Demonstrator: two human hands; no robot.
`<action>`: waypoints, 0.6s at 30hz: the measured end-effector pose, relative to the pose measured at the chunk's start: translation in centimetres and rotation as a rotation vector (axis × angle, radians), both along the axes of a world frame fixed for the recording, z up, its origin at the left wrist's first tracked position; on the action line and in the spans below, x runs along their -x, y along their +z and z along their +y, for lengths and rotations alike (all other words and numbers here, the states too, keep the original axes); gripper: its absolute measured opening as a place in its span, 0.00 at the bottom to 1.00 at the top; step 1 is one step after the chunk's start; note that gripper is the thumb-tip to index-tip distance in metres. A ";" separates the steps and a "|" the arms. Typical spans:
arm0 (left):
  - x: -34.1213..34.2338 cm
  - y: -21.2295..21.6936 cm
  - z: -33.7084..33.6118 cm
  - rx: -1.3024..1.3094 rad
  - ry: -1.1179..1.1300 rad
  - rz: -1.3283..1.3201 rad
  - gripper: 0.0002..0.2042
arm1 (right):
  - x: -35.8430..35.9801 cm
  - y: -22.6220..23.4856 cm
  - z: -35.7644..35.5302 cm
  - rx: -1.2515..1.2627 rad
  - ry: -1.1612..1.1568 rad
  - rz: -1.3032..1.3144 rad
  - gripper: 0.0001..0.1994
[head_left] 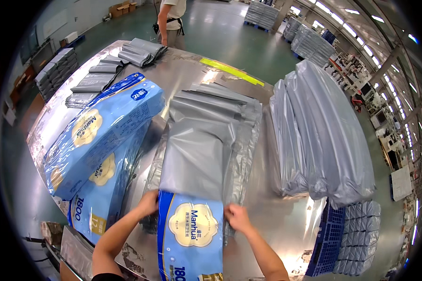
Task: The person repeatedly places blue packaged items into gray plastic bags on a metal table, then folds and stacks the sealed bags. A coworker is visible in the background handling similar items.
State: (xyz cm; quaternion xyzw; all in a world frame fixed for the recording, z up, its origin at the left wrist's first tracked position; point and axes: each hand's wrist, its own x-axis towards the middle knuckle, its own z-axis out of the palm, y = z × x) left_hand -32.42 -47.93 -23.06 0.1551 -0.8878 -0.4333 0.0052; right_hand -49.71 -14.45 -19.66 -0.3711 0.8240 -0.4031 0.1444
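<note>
A blue tissue pack [191,243] lies at the near edge of the steel table [286,225], its far end inside the mouth of a grey plastic mailer bag [197,154]. My left hand [148,203] grips the bag's left edge beside the pack. At the bag's right edge, my right hand [237,217] pinches the opening. The bag lies on top of a stack of several flat grey bags [241,117].
Two more blue tissue packs [101,131] lie stacked at the left. Packed grey bundles [321,136] are piled at the right, over a blue crate [330,239]. Folded grey bags [98,77] lie at the far left. A person [171,18] stands beyond the table.
</note>
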 end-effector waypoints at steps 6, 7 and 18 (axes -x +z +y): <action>-12.6 1.7 8.2 0.071 -0.218 -0.052 0.11 | -8.6 1.1 7.4 -0.202 -0.059 -0.507 0.05; -14.5 1.6 9.0 0.064 -0.250 -0.069 0.11 | -11.8 -0.9 10.1 -0.259 -0.017 -0.596 0.06; -33.0 -0.6 17.9 -0.299 -0.374 -0.264 0.18 | -29.2 2.1 17.1 -0.467 0.154 -0.717 0.20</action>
